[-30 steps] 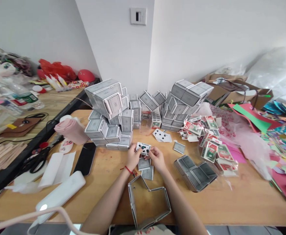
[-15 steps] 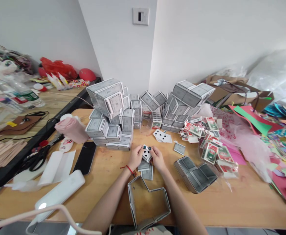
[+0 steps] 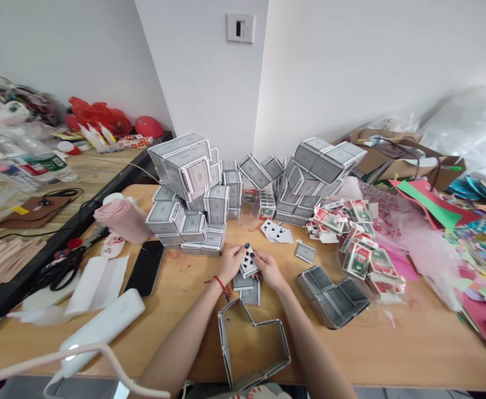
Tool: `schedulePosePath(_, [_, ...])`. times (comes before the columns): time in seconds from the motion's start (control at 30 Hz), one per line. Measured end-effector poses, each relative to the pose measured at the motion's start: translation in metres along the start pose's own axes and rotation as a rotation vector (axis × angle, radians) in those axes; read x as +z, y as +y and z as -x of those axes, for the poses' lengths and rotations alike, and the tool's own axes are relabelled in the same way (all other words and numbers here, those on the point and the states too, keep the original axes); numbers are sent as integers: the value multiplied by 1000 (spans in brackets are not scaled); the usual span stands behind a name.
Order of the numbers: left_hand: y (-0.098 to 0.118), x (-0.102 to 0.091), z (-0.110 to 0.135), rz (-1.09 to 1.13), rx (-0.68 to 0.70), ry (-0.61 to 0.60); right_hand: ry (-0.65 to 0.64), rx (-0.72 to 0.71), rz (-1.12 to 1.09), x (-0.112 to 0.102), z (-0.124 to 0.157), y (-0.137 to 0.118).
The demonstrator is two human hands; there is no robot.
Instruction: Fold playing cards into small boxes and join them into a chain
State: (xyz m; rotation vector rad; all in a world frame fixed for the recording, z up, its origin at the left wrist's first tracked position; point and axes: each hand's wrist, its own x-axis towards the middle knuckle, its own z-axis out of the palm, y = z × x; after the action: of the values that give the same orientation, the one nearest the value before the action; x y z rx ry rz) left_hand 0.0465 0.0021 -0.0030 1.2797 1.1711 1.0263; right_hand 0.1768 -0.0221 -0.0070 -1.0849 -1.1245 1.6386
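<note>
A playing card (image 3: 249, 266) was pinched narrowly in the grip of the left hand (image 3: 230, 265) and right hand (image 3: 269, 270), beyond patterned-back cards (image 3: 251, 295) laid on the tabletop (image 3: 176, 296). Its long axis was pointed roughly away from the body, flanked closely by both hands.

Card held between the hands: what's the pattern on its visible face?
Card: black pips on white; head view.

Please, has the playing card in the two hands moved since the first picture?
Yes: the playing card has turned and shifted slightly right and downward in view, judged against the grey-backed cards below.
</note>
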Motion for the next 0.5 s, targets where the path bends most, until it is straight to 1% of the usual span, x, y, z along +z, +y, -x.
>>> schedulePosePath(0.13, [2, 0, 3, 27, 84, 76, 105, -58, -53, 5, 0, 1])
schedulePosePath(0.23, [-2, 1, 6, 27, 92, 96, 164, -94, -76, 6, 1, 2])
schedulePosePath(0.37, [-10, 3, 9, 1, 79, 119, 142, -90, -69, 6, 0, 1])
schedulePosePath(0.5, [-11, 2, 11, -29, 88, 190, 117, -62, -55, 8, 0, 1])
